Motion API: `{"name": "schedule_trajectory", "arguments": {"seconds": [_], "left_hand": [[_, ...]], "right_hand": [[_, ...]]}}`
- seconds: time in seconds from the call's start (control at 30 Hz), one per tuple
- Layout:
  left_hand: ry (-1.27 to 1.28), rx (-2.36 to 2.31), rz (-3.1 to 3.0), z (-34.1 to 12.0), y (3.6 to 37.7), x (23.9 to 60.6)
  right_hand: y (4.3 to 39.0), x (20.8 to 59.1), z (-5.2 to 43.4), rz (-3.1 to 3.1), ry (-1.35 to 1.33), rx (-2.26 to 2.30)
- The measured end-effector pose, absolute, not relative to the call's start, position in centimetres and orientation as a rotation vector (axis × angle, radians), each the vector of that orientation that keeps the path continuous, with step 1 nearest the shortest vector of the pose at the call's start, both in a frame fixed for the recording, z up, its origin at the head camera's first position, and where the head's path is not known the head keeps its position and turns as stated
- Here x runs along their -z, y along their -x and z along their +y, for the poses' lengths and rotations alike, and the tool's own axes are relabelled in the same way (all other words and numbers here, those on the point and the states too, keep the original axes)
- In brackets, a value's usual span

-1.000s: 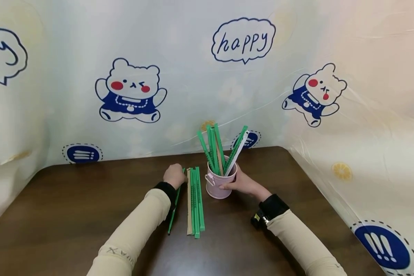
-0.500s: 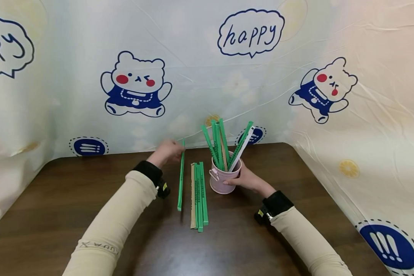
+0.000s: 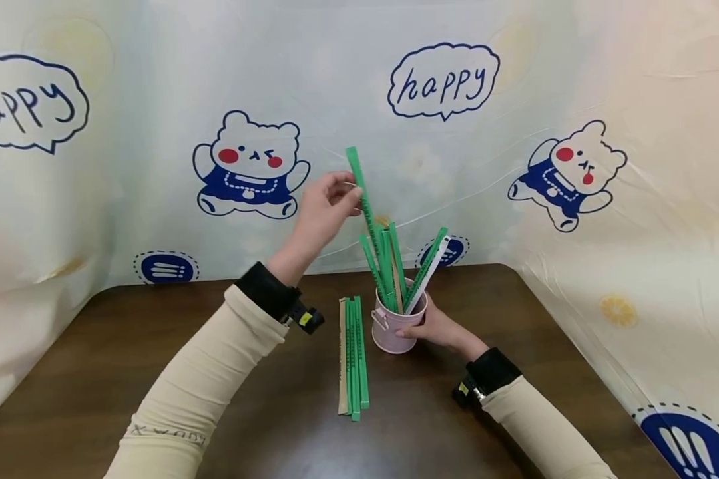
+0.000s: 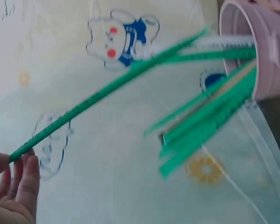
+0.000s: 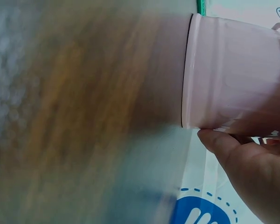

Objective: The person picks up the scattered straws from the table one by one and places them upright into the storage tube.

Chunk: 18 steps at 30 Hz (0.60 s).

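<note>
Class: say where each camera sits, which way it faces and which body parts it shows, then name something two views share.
Head: worn on the head, facing forward and down over the table; left hand, right hand and both sleeves show.
Left wrist: on that wrist, facing past a pinched green stick toward the pink bucket; fingers and a sliver of the right hand show.
Right wrist: on that wrist, facing the pink bucket's side; part of the gripping right hand shows.
Both wrist views share the pink bucket.
</note>
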<state>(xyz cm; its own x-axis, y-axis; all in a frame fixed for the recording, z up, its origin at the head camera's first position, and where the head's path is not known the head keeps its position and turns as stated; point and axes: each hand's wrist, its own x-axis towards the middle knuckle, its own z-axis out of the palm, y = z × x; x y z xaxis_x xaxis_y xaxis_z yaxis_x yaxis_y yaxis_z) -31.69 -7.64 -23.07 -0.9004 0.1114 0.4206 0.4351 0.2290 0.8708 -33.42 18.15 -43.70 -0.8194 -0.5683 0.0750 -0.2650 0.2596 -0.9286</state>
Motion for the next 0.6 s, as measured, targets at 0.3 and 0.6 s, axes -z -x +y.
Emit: {"name": "schedule_trajectory", "arguments": {"seconds": [0.3,0.6], "left_hand": [[0.812,1.418,-2.394,-2.5,31.7,26.9],[0.965,1.309,-2.563,0.4,33.2,31.3]], "right_hand": [[33.1,44.0,18.3,2.269,0.752,1.565],[33.3,43.9,18.3,2.249,0.775,1.564]]}}
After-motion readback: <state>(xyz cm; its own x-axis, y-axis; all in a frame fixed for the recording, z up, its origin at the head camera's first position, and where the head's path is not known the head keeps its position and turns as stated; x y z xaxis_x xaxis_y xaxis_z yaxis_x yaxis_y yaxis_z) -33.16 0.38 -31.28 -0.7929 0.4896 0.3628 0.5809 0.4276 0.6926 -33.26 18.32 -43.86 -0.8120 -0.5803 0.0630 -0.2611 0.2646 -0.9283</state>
